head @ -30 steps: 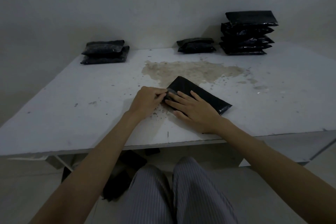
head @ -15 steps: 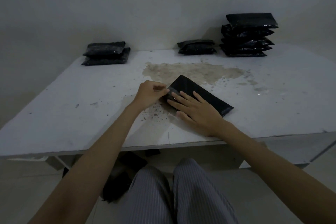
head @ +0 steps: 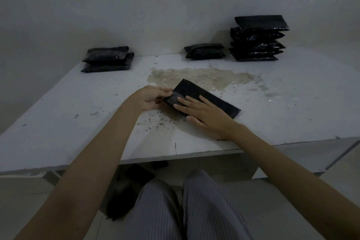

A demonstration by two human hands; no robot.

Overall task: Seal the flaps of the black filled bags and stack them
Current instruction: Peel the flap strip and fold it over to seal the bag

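your left hand (head: pixel 151 98) pinches the flap (head: pixel 173 98) at the near-left end of the black bag (head: pixel 206 97), fingers curled round its edge. your right hand (head: pixel 206 116) lies flat on the bag's middle, fingers straight, pressing it down against the table (head: pixel 292 103).

the bag sits on the near half of the table, just in from the front edge and roughly central. its long axis runs on a diagonal: flap end toward the left, closed end toward the right edge and a little nearer you. so the flap is on the left hand's side, and the right hand holds the body behind it.

judgement: step in hand is folding or pressing the flap shut. fold goes across the short axis, toward your right fingers (head: pixel 180 105), which touch the flap's inner edge.

tall stack (head: pixel 257 45) stands at the back-right, well apart from the bag. a low pile (head: pixel 204 51) lies just beside it at back-centre, and another pile (head: pixel 107 59) by the back-left corner. whether those are sealed, cannot tell.

loose crumbs (head: pixel 155 121) lie scattered on the table below the flap end.
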